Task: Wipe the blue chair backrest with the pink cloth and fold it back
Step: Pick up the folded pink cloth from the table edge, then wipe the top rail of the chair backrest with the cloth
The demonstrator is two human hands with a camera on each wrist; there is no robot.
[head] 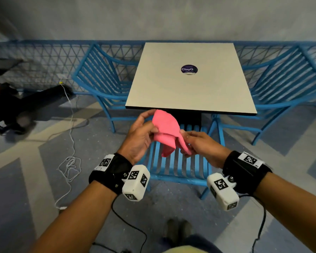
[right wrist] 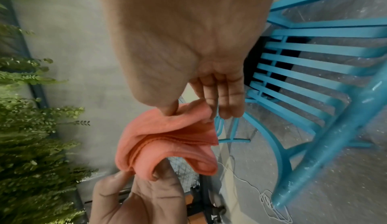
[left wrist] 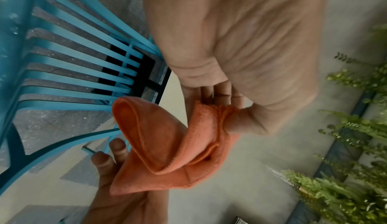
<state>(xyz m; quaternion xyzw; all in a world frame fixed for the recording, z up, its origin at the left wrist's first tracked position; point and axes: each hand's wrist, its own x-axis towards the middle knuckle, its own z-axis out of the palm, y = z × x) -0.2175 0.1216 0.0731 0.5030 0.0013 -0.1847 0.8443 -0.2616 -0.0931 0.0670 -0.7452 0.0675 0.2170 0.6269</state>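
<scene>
Pink cloth (head: 165, 131) half-folded, pinched between my left hand (head: 141, 137) and right hand (head: 199, 143) above the chair backrest (head: 179, 161); probably wiping is done; folding remains.

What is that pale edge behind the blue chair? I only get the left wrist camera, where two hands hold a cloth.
Observer: That is a square table. The head view shows its whole pale top.
Visitor: Is anything on it?
Observer: A round dark sticker sits near the middle.
Visitor: Is the chair I see the only one?
Observer: No. Besides that near chair, a left chair and a right chair flank the table.
</scene>
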